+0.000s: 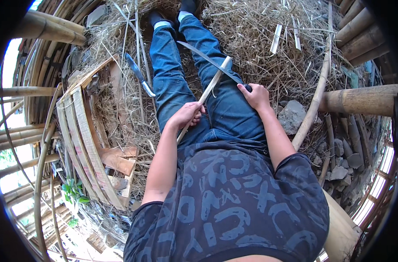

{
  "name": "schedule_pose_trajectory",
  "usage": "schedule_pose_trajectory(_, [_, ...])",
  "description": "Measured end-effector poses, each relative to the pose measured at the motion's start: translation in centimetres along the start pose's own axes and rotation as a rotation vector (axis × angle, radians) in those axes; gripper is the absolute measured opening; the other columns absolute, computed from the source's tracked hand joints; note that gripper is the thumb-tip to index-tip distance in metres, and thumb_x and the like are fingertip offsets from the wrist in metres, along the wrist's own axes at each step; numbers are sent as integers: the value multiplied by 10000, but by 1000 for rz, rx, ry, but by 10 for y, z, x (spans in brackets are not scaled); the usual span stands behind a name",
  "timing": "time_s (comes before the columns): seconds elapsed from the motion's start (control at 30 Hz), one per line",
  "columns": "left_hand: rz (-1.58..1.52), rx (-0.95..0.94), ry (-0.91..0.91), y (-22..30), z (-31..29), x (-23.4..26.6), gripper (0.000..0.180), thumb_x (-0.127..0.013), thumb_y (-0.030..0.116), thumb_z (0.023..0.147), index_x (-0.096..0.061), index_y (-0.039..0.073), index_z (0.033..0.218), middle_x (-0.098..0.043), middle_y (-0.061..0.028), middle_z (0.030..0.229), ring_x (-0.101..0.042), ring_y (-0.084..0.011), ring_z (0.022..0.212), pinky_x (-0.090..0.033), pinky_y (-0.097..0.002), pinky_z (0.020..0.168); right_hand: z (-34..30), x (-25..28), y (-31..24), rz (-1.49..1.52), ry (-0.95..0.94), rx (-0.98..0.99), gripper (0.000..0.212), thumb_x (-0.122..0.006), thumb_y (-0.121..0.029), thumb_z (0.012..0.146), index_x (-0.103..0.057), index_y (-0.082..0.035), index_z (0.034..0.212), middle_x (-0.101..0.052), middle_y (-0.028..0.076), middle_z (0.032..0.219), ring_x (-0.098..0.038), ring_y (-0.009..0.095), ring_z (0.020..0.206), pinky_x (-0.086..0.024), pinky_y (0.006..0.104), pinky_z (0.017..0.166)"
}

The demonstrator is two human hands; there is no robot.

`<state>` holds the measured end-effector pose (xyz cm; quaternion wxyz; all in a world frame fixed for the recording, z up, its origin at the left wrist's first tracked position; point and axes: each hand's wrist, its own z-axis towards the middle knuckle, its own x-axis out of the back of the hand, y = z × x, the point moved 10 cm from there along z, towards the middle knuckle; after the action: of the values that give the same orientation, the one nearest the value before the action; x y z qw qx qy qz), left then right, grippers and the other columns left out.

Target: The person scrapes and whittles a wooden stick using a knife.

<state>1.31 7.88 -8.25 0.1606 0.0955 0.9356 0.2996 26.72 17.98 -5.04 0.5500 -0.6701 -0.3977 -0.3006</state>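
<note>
My left hand point(188, 114) is closed around the lower part of a pale split bamboo strip point(213, 83), which slants up and away over my lap. In my right hand point(256, 97) is the dark handle of a long knife point(202, 55). Its narrow blade points to the far left and crosses the strip near the strip's upper end; a thin curled shaving hangs from the strip. My legs in blue jeans point(234, 105) lie stretched out beneath both. Left of my knees, a blue-handled tool point(135, 70) with a short pale end rests on the straw.
Dry straw and shavings point(251, 39) cover the ground around my legs. A broken wooden slat crate point(79, 135) stands at the left. Along the right run a long bamboo pole point(314, 105), a grey rock point(291, 117) and rubble point(339, 170). Thick bamboo poles point(360, 99) jut in from the sides.
</note>
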Motion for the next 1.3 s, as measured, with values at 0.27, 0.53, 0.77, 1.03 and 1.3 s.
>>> schedule_pose_trajectory(0.27, [-254,-188,12,35,-30,-13,350,-370,376,1040,-415,137,788,-256,90,541,-193,-35,411,-154,-213,365,-20,21,-26,174,155,120,677,-540,-699,816,-648,-39,707,-621,204,636,-638,415,670,-492,482,598])
schedule_pose_trajectory(0.53, [-330,-275,-48,72,-67,-45,389,-369,418,1034,-368,159,743,-234,84,536,-180,-42,423,-143,-223,384,-53,53,-134,318,317,610,613,-652,-666,750,-630,-57,681,-609,152,614,-629,355,597,-488,411,529])
schedule_pose_trajectory(0.77, [-355,-277,-135,71,-80,-65,412,-359,428,1036,-333,174,713,-231,85,543,-199,-46,411,-146,-228,377,-53,71,-125,195,500,563,599,-708,-666,683,-643,-71,681,-607,107,599,-626,311,563,-485,391,529])
schedule_pose_trajectory(1.03, [-328,-249,-175,62,-88,-75,390,-365,433,1034,-342,170,747,-236,82,539,-189,-46,414,-140,-228,376,-65,96,-125,33,687,736,630,-716,-681,658,-645,-59,724,-620,83,629,-616,283,562,-481,378,558])
schedule_pose_trajectory(1.3, [-328,-291,-147,68,-91,-66,392,-344,436,1035,-351,167,749,-247,80,532,-199,-50,408,-143,-229,370,-66,68,-144,271,399,575,539,-715,-606,737,-634,-75,780,-615,114,644,-641,329,619,-488,405,565])
